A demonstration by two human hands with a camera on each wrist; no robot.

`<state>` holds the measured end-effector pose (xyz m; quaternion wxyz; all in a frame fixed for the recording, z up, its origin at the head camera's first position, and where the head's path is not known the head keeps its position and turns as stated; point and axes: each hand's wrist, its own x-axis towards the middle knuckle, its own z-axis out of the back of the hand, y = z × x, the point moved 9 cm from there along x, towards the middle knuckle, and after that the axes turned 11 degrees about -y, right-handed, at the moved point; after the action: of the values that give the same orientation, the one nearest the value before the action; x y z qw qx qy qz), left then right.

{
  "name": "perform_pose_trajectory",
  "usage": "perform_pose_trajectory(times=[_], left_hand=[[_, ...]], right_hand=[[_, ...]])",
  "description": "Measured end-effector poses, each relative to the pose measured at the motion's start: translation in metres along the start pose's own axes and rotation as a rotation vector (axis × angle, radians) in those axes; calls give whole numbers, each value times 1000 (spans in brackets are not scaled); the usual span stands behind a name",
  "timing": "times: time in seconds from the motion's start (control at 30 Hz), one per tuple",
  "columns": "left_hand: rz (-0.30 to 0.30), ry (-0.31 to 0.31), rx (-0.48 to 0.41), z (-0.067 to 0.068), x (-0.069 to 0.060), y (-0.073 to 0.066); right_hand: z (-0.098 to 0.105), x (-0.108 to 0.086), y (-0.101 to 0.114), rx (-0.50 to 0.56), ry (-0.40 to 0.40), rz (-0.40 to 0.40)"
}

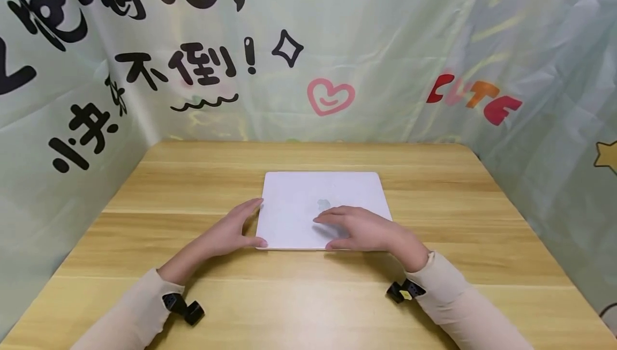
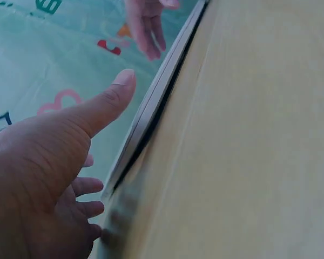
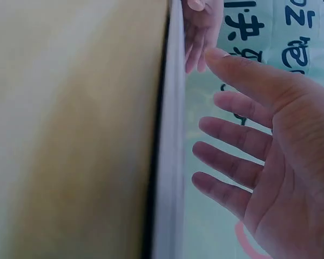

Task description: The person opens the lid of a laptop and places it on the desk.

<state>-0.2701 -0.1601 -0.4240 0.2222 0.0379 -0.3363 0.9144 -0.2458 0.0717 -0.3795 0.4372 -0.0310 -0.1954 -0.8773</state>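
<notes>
A closed silver laptop (image 1: 294,216) lies flat on the wooden table (image 1: 308,302), a faint logo on its lid. My left hand (image 1: 236,229) is at the laptop's left side, fingers extended by the edge and thumb by the front left corner; whether it touches is hard to tell. Over the right front part of the lid is my right hand (image 1: 361,229), thumb near the front edge. In the right wrist view its fingers (image 3: 232,135) are spread apart from the laptop's thin edge (image 3: 170,162). The left wrist view shows the left thumb (image 2: 110,102) beside that front edge.
A pale green cloth (image 1: 385,29) with printed characters, a heart and the word CUTE hangs behind and along both sides of the table. Small black cameras (image 1: 185,310) sit on both wrists, over beige sleeves (image 1: 130,307).
</notes>
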Motion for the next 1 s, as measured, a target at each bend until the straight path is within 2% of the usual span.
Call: perform_pose_trajectory(times=[0.17, 0.47, 1.0], left_hand=[[42, 18, -5, 1, -3, 8], [95, 73, 33, -5, -6, 13], [2, 105, 89, -9, -6, 7]], right_hand=[[-5, 2, 5, -29, -4, 47], [-10, 1, 14, -89, -27, 146], [-11, 2, 18, -177, -33, 183]])
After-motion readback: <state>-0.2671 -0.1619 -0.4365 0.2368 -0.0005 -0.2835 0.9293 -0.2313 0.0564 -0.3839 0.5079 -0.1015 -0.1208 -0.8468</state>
